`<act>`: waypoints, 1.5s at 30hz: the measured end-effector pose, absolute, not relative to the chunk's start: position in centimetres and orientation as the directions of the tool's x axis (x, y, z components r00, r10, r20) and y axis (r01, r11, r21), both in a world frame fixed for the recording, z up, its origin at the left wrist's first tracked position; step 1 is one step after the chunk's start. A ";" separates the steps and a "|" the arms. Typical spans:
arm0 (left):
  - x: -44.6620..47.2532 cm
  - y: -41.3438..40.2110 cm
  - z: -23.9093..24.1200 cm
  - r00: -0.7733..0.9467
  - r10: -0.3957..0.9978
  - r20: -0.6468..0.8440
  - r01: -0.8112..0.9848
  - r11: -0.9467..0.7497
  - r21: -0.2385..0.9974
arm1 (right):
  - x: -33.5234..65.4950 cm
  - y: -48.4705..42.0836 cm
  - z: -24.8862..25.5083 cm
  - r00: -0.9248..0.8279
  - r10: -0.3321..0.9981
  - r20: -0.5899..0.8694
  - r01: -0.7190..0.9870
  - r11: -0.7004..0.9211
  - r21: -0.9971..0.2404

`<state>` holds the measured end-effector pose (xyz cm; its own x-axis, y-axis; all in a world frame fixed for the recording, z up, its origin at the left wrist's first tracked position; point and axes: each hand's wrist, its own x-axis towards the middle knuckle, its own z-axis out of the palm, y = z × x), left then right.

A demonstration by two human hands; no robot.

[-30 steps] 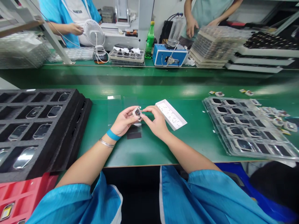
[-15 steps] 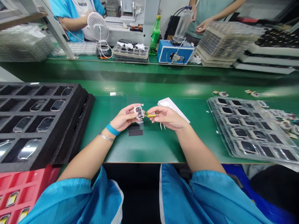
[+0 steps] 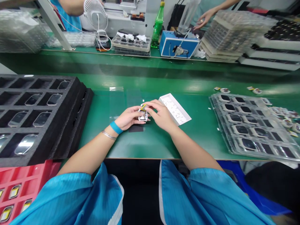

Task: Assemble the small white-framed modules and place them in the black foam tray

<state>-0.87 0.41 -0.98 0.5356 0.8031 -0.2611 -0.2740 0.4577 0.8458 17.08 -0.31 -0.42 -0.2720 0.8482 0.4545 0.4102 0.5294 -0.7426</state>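
My left hand [image 3: 126, 119] is closed on a small white watch frame [image 3: 143, 117] with circuit parts showing inside. Between the fingers of my right hand [image 3: 161, 114] is a thin flat battery [image 3: 143, 107] with a yellow edge, tilted over the top of the frame. Both hands meet above the green bench, fingertips close together. Beneath them a dark rectangular sheet [image 3: 136, 128] lies on the bench. Just right of my right hand sits a shallow white box [image 3: 179, 111] with tiny parts in it.
Black foam trays [image 3: 72, 103] holding watch screens stand at left, above a red tray [image 3: 30, 187]. Clear trays [image 3: 225, 134] of watch parts lie at right, beside loose parts [image 3: 287, 117]. Behind are a fan [image 3: 95, 14], a green bottle [image 3: 157, 26] and a co-worker's hand [image 3: 205, 19].
My right hand has brought the battery left and up, from beside the watch frame to over it. The frame has turned in my left hand. The tweezer tips below my right hand no longer show.
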 end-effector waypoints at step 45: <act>-2.5 1.6 0.5 0.339 0.830 -0.443 -0.055 0.488 0.871 | 16.0 -0.6 -1.4 -0.289 0.939 0.186 0.091 0.220 -0.971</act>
